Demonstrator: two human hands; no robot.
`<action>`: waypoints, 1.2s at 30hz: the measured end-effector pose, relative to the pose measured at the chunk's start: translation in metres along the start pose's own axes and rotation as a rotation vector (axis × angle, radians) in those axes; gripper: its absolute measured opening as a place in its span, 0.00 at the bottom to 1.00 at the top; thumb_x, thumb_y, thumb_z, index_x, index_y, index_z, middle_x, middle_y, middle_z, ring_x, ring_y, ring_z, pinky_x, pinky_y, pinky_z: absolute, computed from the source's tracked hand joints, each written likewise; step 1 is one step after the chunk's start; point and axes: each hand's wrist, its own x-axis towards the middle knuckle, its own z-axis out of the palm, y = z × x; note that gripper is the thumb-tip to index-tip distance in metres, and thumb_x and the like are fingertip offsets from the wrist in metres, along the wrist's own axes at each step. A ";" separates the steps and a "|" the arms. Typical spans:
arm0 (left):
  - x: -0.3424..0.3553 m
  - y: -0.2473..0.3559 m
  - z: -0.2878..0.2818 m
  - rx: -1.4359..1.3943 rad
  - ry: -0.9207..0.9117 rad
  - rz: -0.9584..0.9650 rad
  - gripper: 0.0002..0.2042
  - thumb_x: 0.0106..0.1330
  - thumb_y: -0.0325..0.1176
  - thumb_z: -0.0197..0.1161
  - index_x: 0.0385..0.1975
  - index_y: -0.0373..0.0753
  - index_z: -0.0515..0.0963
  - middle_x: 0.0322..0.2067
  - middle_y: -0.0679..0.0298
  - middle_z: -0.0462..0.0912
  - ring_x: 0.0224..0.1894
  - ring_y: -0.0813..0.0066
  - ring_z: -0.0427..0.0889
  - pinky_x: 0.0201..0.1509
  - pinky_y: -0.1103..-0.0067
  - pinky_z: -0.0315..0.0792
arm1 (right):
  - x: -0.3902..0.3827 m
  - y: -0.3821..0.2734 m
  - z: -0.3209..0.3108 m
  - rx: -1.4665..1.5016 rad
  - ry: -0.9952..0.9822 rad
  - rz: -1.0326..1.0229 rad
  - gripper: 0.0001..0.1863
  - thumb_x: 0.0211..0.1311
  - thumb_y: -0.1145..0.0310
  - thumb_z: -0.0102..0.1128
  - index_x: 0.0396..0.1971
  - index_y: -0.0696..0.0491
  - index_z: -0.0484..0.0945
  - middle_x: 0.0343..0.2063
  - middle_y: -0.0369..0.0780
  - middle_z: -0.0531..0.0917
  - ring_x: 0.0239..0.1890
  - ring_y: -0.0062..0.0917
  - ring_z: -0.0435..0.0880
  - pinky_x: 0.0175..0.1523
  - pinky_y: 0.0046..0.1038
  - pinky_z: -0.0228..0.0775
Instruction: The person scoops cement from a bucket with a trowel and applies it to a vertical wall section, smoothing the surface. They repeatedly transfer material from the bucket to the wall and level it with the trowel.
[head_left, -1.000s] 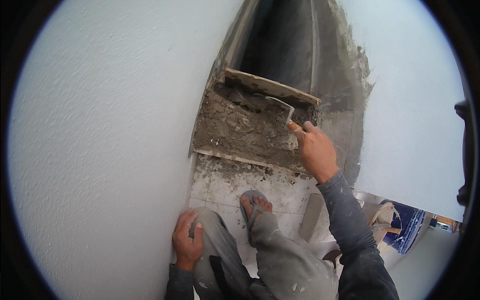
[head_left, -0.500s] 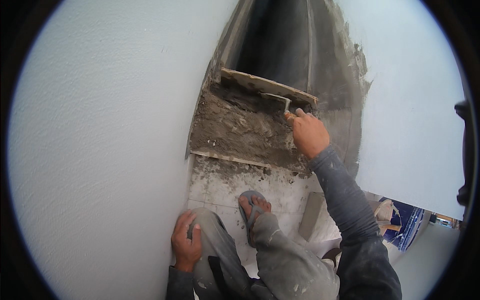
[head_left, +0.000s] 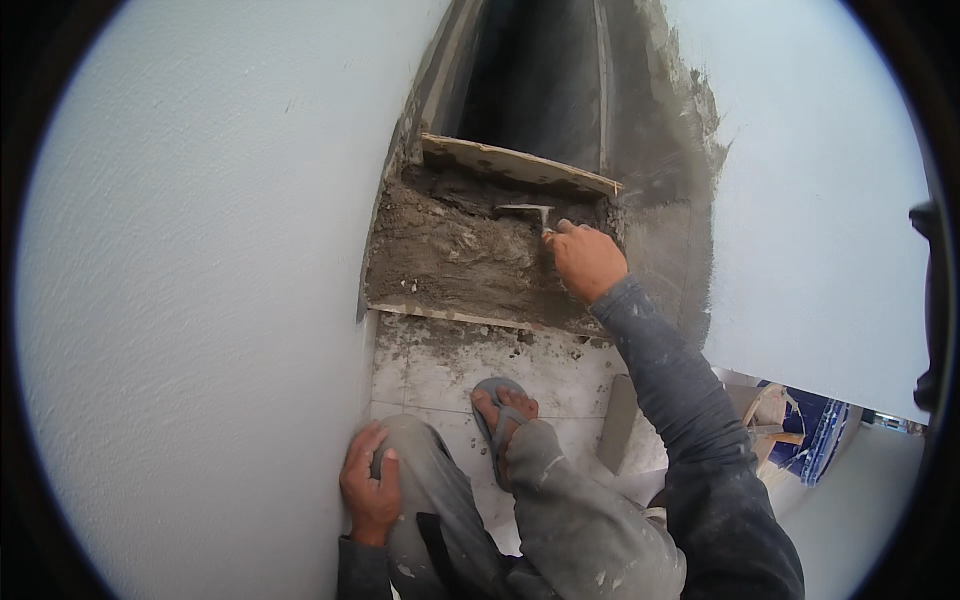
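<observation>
a small flat steel trowel is gripped in the closed right hand, its blade laid against the grey wet mortar bed beneath a pale wooden board. the left hand is rested, fingers curled, on the grey-trousered knee.

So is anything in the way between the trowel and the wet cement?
Nothing visible. The right hand holds the trowel with its blade right against the grey mortar, under the wooden board.

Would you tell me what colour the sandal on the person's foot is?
Grey-blue, dusted with mortar; the sandal shows best in the head view.
</observation>
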 end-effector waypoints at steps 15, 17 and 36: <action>-0.002 -0.002 -0.002 0.001 0.008 -0.005 0.15 0.69 0.27 0.57 0.52 0.26 0.79 0.54 0.45 0.81 0.60 0.52 0.78 0.68 0.66 0.66 | -0.006 0.007 0.023 -0.018 -0.161 0.172 0.12 0.67 0.66 0.53 0.32 0.55 0.83 0.37 0.47 0.83 0.40 0.42 0.86 0.42 0.41 0.81; -0.003 -0.002 -0.003 0.003 0.015 -0.004 0.15 0.68 0.27 0.57 0.52 0.27 0.79 0.54 0.44 0.81 0.60 0.50 0.78 0.68 0.66 0.67 | -0.025 0.006 0.019 -0.002 -0.122 0.143 0.10 0.65 0.67 0.55 0.30 0.56 0.83 0.37 0.48 0.83 0.39 0.41 0.86 0.41 0.40 0.81; 0.001 -0.006 -0.002 0.020 0.010 0.002 0.15 0.67 0.27 0.57 0.51 0.26 0.78 0.55 0.41 0.79 0.60 0.45 0.77 0.67 0.64 0.68 | 0.028 -0.047 -0.032 0.210 -0.054 0.115 0.16 0.62 0.76 0.54 0.48 0.55 0.83 0.37 0.50 0.82 0.39 0.46 0.85 0.44 0.42 0.79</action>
